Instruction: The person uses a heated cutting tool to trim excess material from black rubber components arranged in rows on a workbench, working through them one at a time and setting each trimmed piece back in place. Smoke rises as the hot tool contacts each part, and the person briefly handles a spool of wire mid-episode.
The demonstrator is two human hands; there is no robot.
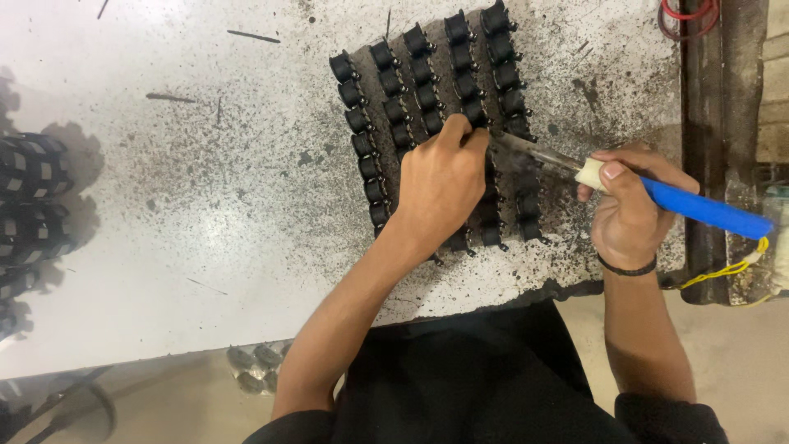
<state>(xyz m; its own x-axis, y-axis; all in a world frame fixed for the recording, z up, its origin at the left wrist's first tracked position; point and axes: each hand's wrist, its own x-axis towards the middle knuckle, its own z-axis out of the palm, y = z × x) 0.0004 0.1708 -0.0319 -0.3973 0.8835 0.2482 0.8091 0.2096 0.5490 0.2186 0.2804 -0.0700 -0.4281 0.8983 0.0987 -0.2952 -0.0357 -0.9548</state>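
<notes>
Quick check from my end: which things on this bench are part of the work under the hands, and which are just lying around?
In use:
- left hand pressing on the rows of small black parts
- right hand holding the blue-handled soldering iron, tip at the rows

Lying about:
- stacked black parts at the left edge
- red wire loop
- yellow wire
- stained white bench
</notes>
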